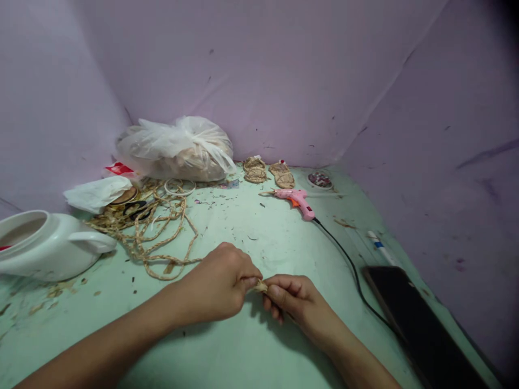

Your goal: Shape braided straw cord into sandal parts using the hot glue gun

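My left hand (225, 283) is closed, with thumb and fingers pinching a short end of straw-coloured rope (260, 287). From the other side my right hand (294, 300) grips the same piece between thumb and forefinger. Only a small bit of it shows between the two hands, low over the green table. A loose braided straw rope (148, 254) lies in loops to the left and runs behind my left hand; where it joins the held piece is hidden. Beyond my hands lies a pink glue gun (295, 200), its nozzle pointing left.
At the back stand two small woven straw sandals (255, 170) and a tied plastic bag (182, 148). A round dish (320, 180) sits behind the glue gun. Dark-handled scissors (137, 210) and a white pitcher (60, 246) are left. A black phone (417, 319) and a cord lie right.
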Demonstrator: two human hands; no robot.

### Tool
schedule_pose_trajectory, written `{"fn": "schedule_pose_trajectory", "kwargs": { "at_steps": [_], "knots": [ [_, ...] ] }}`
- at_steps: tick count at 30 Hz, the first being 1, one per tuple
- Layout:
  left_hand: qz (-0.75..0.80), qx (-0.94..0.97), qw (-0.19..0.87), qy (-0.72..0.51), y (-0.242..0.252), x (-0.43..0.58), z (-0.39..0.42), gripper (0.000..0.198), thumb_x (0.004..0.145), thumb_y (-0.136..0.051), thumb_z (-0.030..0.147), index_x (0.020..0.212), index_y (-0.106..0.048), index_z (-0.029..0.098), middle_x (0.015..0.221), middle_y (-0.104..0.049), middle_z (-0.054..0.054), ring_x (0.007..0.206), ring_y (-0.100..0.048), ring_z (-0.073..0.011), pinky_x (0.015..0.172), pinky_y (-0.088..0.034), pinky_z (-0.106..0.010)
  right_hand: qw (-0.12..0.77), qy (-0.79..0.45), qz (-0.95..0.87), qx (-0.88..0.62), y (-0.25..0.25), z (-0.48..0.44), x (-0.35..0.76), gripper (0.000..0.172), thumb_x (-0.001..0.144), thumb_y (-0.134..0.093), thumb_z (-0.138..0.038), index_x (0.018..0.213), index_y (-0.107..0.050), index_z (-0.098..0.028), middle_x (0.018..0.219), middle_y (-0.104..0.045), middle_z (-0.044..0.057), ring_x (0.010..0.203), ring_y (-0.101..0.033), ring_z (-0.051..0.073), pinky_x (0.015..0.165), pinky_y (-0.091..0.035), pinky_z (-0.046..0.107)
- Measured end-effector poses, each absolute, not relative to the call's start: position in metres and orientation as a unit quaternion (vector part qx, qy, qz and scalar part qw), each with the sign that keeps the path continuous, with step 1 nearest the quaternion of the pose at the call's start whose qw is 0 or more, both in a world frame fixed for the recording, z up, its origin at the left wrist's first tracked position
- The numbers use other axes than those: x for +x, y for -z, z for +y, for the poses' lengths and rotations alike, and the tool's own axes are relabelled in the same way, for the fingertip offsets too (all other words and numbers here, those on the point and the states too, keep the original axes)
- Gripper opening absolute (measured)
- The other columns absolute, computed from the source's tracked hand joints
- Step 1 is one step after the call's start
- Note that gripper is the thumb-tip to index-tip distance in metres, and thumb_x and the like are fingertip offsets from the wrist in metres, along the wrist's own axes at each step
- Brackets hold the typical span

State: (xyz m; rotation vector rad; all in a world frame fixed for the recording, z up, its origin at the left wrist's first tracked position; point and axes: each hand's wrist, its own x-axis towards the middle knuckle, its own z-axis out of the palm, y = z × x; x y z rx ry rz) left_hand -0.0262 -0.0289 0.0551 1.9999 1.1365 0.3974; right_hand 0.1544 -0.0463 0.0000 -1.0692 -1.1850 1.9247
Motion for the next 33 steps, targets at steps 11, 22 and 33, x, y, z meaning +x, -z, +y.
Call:
{"fn": "schedule_pose_trajectory", "kwargs": {
  "at_steps": [11,22,33],
  "knots": [
    [0.508,0.7,0.493,-0.094,-0.043,-0.028,-0.018,0.017,0.069,-0.047,0.02,0.07,-0.063,0.013,0.064,-0.058,0.0,0.062,-0.048,-0.0118,0.057,-0.035,-0.022,0.468,-0.659,-0.38,-0.449,-0.001,-0.039,0.163,0.022,0.072,-0.067,-0.037,0.078,-0.062,-0.016,0.071,-0.07,0.004,0.062,-0.062,0.012,0.063,-0.047,0.023],
    [0.517,0.784,0.273,-0.209,-0.059,-0.036,-0.018,0.016,0.077,-0.046,0.019,0.07,-0.06,0.018,0.072,-0.062,0.0,0.071,-0.054,-0.0139,0.068,-0.039,-0.025,0.643,-0.649,-0.119,-0.389,0.002,-0.019,0.193,0.023,0.063,-0.07,-0.016,0.082,-0.058,-0.017,0.088,-0.07,0.008,0.086,-0.065,0.019,0.08,-0.051,0.034],
    [0.435,0.835,0.158,-0.297,-0.047,-0.027,-0.033,0.014,0.082,-0.045,0.016,0.075,-0.057,0.019,0.072,-0.059,-0.001,0.074,-0.051,-0.0156,0.073,-0.038,-0.031,0.564,-0.675,-0.199,-0.432,-0.007,-0.034,0.168,0.027,0.062,-0.076,-0.027,0.078,-0.061,-0.011,0.073,-0.065,0.003,0.065,-0.062,0.012,0.06,-0.054,0.024]
  ]
}}
